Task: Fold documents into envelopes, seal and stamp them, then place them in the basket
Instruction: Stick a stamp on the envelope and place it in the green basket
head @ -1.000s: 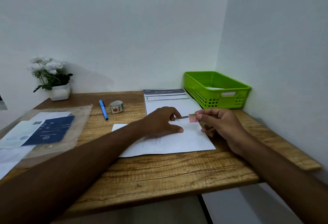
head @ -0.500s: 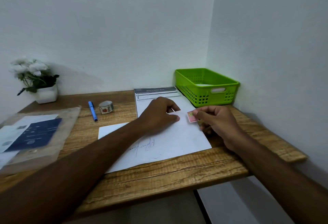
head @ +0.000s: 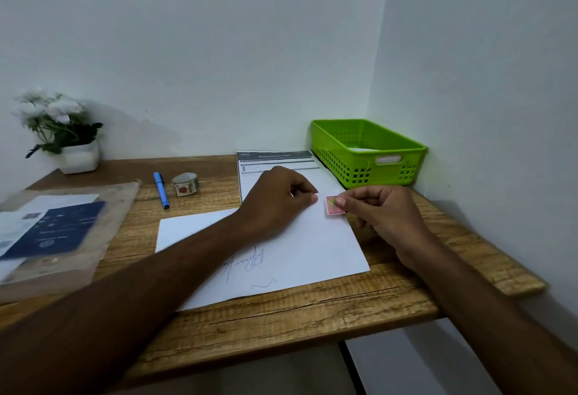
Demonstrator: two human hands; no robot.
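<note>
A second ago the stamp was held up off the paper between both hands. Now the right hand has brought it down to the far right corner of the envelope, and the left hand has drawn slightly away from it. The right hand pinches the stamp's right edge between thumb and forefinger. The left hand rests on the envelope with fingers curled; whether it pinches anything, I cannot tell. Whether the stamp is stuck down yet is also unclear, so stamping looks under way rather than finished.

The envelope lies flat on the desk, its far corner overlapping a printed sheet and its near edge close to the desk's near edge. The green basket sits in the far right corner against the wall, just beyond the right hand, with something white already inside. The way there looks open; the wall closes off the right side. A pen and a roll of stamps lie well to the left.
</note>
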